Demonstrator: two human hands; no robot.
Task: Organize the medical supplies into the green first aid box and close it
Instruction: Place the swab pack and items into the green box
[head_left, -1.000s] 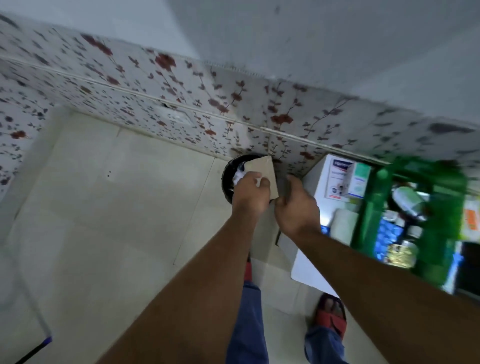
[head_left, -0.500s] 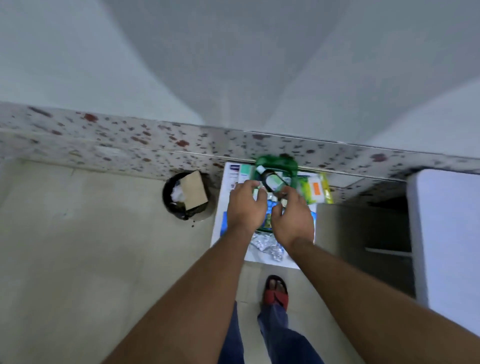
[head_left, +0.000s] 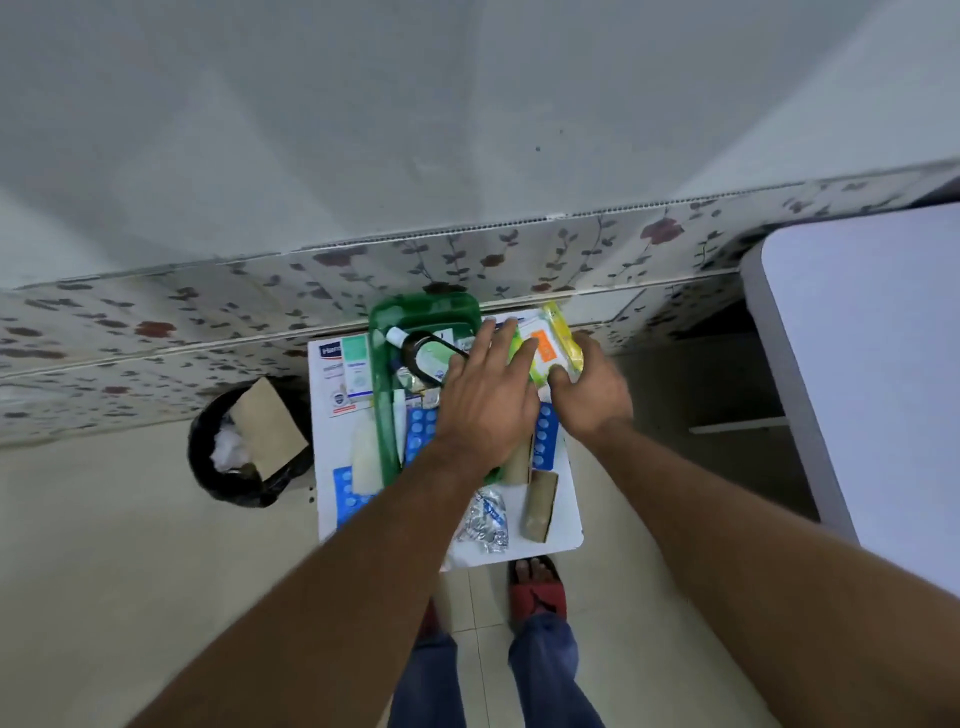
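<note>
Head view: the green box (head_left: 387, 415) lies open on the small white table (head_left: 563, 525), a dark bottle (head_left: 428, 356) inside. The left hand (head_left: 485, 410) spreads flat over it; the right hand (head_left: 592, 389) grips a yellow packet (head_left: 558, 343) just beside. Tiled wall (head_left: 208, 306) behind, bin (head_left: 244, 447) left, open floor (head_left: 104, 545) around.

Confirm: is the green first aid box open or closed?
Open: the green first aid box shows a dark bottle and blister packs inside.
</note>
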